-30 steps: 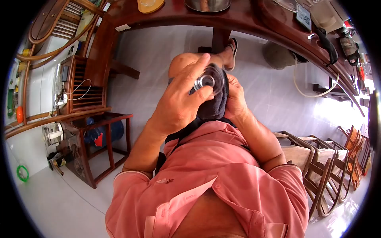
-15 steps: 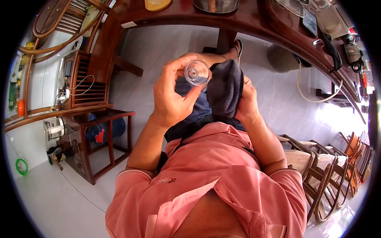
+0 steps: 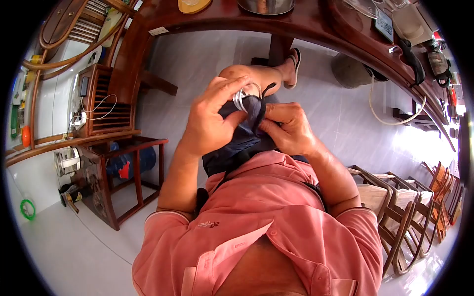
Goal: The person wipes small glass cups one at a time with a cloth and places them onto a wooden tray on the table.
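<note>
Between the thumb and fingers of my left hand (image 3: 207, 121) is a small clear glass (image 3: 239, 100), tilted with its mouth side toward the right. My right hand (image 3: 292, 127) pinches a dark cloth (image 3: 254, 111) and presses it against the glass at its right side. Whether part of the cloth is inside the glass I cannot tell, because the fingers and folds cover it. Both hands are close together above my lap, over the dark shorts (image 3: 242, 140).
Ahead is a dark red wooden table (image 3: 217, 22) carrying a metal pot (image 3: 266, 7), a wooden coaster (image 3: 194, 6) and a phone (image 3: 383, 27). A grey bin (image 3: 348, 71) stands under it. Folding chairs (image 3: 395, 212) lean at the right; a wooden stand (image 3: 133, 177) is at left.
The dark cloth has moved left and up against the glass, now bunched rather than spread. My right hand has come closer to my left, and the glass has turned sideways.
</note>
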A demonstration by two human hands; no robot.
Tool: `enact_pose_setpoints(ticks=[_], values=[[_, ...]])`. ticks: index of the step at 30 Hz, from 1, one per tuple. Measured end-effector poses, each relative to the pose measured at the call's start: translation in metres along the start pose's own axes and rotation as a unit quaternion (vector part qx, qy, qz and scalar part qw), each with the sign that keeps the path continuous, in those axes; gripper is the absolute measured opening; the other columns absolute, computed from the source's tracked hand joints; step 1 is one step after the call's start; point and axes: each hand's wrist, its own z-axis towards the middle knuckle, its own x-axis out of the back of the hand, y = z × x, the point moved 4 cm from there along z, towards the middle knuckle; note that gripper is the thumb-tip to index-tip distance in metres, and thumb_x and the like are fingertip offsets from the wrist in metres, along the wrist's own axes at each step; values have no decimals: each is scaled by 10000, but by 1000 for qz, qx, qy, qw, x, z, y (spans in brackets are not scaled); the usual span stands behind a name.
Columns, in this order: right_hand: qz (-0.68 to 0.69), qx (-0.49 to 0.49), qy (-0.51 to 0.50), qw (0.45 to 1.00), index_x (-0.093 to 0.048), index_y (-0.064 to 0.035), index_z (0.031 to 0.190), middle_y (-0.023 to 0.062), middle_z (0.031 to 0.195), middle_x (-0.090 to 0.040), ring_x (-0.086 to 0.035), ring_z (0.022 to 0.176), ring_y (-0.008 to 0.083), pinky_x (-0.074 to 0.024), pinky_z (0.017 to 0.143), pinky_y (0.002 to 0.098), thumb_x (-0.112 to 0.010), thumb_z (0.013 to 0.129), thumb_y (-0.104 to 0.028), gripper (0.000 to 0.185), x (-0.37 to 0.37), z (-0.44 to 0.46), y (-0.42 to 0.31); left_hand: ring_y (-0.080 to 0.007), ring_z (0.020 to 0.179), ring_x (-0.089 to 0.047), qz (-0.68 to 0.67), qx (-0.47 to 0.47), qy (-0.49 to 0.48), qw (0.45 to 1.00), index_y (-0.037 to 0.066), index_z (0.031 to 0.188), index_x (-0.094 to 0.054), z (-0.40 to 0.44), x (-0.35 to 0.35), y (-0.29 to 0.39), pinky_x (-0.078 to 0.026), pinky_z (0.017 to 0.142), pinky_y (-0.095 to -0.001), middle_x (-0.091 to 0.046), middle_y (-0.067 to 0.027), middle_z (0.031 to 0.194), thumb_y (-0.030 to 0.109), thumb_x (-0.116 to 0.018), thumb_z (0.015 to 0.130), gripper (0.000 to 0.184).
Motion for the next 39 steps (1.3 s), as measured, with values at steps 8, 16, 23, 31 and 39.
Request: enact_pose_setpoints(ticks=[8, 16, 23, 31, 39], values=[[-437, 216, -70, 871, -721, -158, 1224, 53, 783, -574, -603, 670, 207, -503, 558, 334, -658, 738, -104, 492, 18, 1, -13, -151, 923, -645, -316, 143, -137, 928, -75, 1369, -555, -11, -1, -19, -556, 791, -275, -665, -143, 1173, 43, -728, 897, 516], [-453, 268, -39, 849, -645, -181, 1363, 33, 767, -502, -558, 639, 181, -493, 553, 326, -600, 791, -168, 574, 9, -3, 2, -191, 700, -696, -494, 216, -187, 821, -111, 1386, -503, -13, -11, -32, -590, 565, -309, -696, -176, 1003, 289, -520, 1053, 520], [-200, 148, -60, 967, -681, -13, 1209, 131, 761, -588, -618, 666, 283, -517, 586, 372, -657, 762, 39, 450, -1, -9, 12, -133, 787, -650, -296, 181, -208, 915, -78, 1429, -488, -5, -2, -21, -552, 690, -271, -657, -99, 1001, 247, -539, 1053, 499], [402, -182, -83, 894, -699, 32, 1088, 45, 1000, -721, -644, 854, 124, -526, 802, 265, -641, 932, -47, 184, 5, -16, 37, -169, 1169, -586, -229, 64, -183, 954, -34, 1399, -473, 1, -5, -7, -482, 1016, -330, -614, -114, 1206, 56, -605, 1001, 429], [616, -123, 91, 773, -626, 28, 1209, 146, 1134, -693, -680, 1025, 262, -540, 971, 396, -690, 863, -163, 400, 17, -39, 72, -219, 1150, -613, -175, -10, 7, 985, 20, 1057, -528, 47, 46, -36, -514, 1012, -385, -597, -194, 1268, -72, -663, 906, 222]])
